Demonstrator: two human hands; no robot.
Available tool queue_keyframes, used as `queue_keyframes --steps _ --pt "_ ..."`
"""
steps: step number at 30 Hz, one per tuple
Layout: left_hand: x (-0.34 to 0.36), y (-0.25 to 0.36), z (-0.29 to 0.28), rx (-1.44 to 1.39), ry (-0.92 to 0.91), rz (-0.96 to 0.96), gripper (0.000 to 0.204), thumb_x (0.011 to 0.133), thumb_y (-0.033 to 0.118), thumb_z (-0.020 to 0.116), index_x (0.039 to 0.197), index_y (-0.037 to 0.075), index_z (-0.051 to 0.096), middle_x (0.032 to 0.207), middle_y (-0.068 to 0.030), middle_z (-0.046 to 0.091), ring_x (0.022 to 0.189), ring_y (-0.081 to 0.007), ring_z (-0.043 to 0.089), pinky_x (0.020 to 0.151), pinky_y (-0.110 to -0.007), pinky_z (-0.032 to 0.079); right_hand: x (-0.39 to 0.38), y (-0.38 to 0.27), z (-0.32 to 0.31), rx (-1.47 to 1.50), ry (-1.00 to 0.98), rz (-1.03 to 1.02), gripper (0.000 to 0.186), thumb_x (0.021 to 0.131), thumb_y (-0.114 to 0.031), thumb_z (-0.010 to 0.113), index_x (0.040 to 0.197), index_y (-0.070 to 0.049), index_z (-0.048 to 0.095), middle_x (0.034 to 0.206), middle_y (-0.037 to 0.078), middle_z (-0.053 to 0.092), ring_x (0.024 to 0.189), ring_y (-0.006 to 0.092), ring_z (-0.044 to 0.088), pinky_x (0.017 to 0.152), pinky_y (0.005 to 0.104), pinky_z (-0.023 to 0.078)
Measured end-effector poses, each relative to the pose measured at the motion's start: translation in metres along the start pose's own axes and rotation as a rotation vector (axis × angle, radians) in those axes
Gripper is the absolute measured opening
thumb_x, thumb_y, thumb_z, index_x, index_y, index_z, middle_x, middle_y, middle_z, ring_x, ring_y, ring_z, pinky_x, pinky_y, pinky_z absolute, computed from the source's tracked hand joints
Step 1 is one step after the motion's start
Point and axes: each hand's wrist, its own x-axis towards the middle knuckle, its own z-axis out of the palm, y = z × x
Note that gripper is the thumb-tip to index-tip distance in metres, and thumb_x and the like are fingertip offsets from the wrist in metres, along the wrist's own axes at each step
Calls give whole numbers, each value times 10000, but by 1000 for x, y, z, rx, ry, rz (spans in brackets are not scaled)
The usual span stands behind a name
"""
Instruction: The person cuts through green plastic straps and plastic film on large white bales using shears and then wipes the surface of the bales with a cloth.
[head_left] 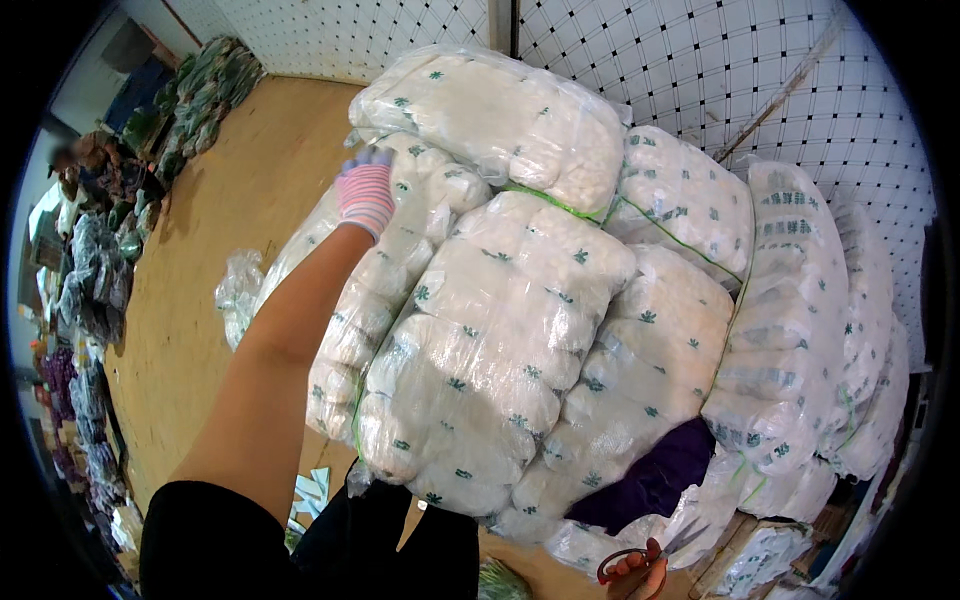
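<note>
My left hand (366, 195), in a pink and white striped glove with grey-purple fingers, rests with fingers extended on the far left side of a large bundle of clear plastic bags (490, 330). The bags are packed with pale, soft-looking contents and printed with small green marks. Green straps (650, 220) run around and between them. At the lower right, my right hand (637, 578) is closed on the handles of a pair of scissors (684, 536), whose blades point up and right. Dark purple cloth (655, 475) lies against the bags just above the scissors.
More filled bags (785, 320) stand upright at the right, by a white wall (660, 60) with a dark diamond pattern. Piles of bagged goods (95, 290) line the left side of the tan floor (190, 290). A person (75, 165) is among them.
</note>
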Motion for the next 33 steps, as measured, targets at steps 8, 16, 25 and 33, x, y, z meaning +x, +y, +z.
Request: queue_keyframes --steps 8,16,25,33 --pt "-113 120 -46 -439 -510 1066 255 701 75 555 953 79 592 941 -114 609 878 -279 597 694 -390 492 42 -6 113 -369 -284 -69 398 851 -348 506 1143 -82 458 608 -5 368 469 143 386 389 274 315" --pt "-182 80 -70 -78 -900 1215 144 682 156 609 806 89 641 787 -110 622 714 -301 620 603 -407 490 102 22 167 -1638 -563 -507 468 661 -244 715 1059 -91 521 778 96 563 700 206 552 611 306 440" --pt "-224 51 -83 -499 -818 928 102 696 84 539 789 42 551 735 -142 565 728 -340 583 614 -419 467 141 25 242 -2324 -942 -930 312 631 -207 668 908 -111 560 895 139 566 891 312 537 778 405 408" --pt "-220 54 -86 -509 -816 960 163 675 75 551 830 62 600 790 -112 577 729 -318 595 620 -398 485 139 43 312 -2519 -1425 -873 250 717 -267 634 911 -114 596 894 128 582 894 285 553 801 379 403"
